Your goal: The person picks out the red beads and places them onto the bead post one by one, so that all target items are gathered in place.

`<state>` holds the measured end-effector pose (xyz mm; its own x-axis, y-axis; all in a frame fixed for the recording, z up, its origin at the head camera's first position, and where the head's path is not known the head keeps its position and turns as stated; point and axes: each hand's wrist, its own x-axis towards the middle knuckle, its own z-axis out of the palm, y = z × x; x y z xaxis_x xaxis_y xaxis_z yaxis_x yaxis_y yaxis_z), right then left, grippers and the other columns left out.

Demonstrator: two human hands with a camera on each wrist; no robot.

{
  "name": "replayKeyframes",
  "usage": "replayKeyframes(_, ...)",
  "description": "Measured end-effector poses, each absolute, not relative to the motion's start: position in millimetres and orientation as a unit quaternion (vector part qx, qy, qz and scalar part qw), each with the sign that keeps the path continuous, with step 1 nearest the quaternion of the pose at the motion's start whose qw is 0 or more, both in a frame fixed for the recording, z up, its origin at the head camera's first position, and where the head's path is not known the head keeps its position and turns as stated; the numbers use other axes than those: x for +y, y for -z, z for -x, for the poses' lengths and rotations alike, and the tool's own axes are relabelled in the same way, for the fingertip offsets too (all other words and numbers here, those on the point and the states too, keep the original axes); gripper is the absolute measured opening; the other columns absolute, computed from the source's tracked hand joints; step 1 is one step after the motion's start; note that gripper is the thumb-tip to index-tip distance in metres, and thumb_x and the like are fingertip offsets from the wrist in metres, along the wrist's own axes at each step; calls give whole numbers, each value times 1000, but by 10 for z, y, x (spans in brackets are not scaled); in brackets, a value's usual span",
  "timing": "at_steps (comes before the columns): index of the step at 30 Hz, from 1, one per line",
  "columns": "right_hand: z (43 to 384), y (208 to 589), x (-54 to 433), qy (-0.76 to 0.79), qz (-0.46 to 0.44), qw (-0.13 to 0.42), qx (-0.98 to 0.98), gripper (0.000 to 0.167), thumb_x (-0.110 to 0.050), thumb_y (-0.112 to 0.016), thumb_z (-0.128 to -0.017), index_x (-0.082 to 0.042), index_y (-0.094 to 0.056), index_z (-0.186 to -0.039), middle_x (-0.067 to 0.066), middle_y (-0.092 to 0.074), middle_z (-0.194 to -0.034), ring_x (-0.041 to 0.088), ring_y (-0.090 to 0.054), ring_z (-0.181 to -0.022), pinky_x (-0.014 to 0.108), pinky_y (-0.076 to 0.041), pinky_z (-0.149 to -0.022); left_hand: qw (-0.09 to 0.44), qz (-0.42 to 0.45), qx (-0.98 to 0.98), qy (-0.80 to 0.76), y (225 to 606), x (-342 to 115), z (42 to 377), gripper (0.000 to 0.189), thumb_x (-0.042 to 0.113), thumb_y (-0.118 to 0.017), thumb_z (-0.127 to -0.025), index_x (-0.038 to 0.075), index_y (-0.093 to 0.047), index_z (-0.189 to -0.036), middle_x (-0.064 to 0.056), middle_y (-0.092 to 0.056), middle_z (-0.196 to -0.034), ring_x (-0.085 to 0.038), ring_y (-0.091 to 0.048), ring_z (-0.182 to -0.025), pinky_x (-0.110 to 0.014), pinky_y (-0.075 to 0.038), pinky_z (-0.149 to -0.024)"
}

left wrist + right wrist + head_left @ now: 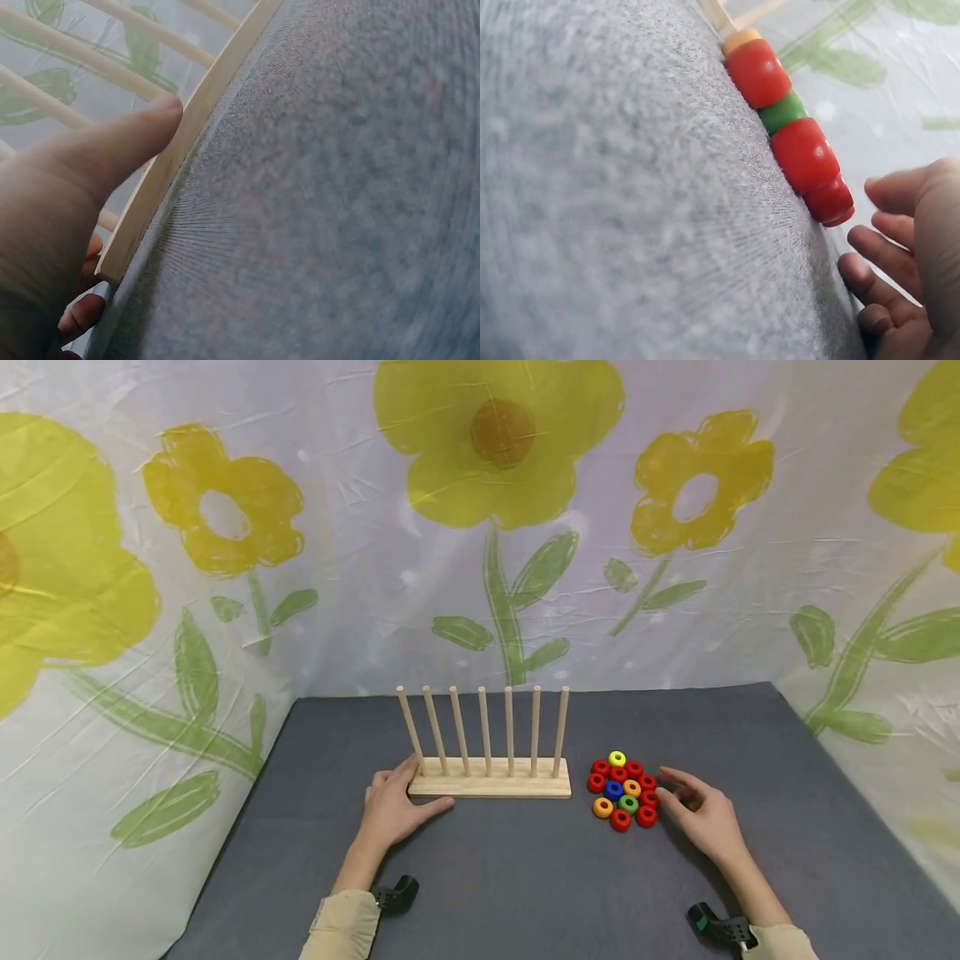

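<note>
A pale wooden peg rack [489, 788] stands upright, with several bare pegs rising from its flat base. My left hand [392, 806] grips the left end of that base. In the left wrist view its thumb [142, 135] lies along the front edge, while the other fingers [81, 315] bend round the end, partly hidden. To the right of the rack lies a cluster of rings, mostly red rings [806, 155], with a yellow ring [617, 758], a blue ring [613, 790], a green ring [783, 112] and orange ones. My right hand [701, 814] is beside the cluster's right side, fingers loosely bent and holding nothing.
A dark grey cloth [510, 877] covers the table. Behind and at the sides hangs a pale curtain [352, 610] printed with yellow flowers. Each wrist wears a black camera band, such as the left band [396, 895].
</note>
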<state>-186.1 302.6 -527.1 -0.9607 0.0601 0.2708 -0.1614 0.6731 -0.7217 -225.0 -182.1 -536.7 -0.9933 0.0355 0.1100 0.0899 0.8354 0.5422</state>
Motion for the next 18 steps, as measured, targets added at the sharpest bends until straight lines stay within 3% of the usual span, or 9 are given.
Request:
replayKeyframes(9, 1869, 5264, 3036, -404, -24, 132, -905, 32, -23, -77, -100, -7, -75, -128, 2, -66, -81, 6, -46, -57, 26, -37, -53, 71, 41, -957, 277, 5449, -1835, 2260, 94, 54, -82, -89, 10, -43, -163, -15, -46, -165, -42, -48, -128, -57, -36, -96)
replayKeyframes(18, 1882, 5266, 3130, -427, -54, 102, -897, 26, -21, -81, -97, -8, -80, -119, -1, -65, -80, 7, -49, -59, 26, -39, -54, 76, 42, -956, 280, 5442, -1817, 2265, 93, 54, -82, -90, 8, -45, -162, -16, -46, -165, -42, -49, -127, -56, -36, -94)
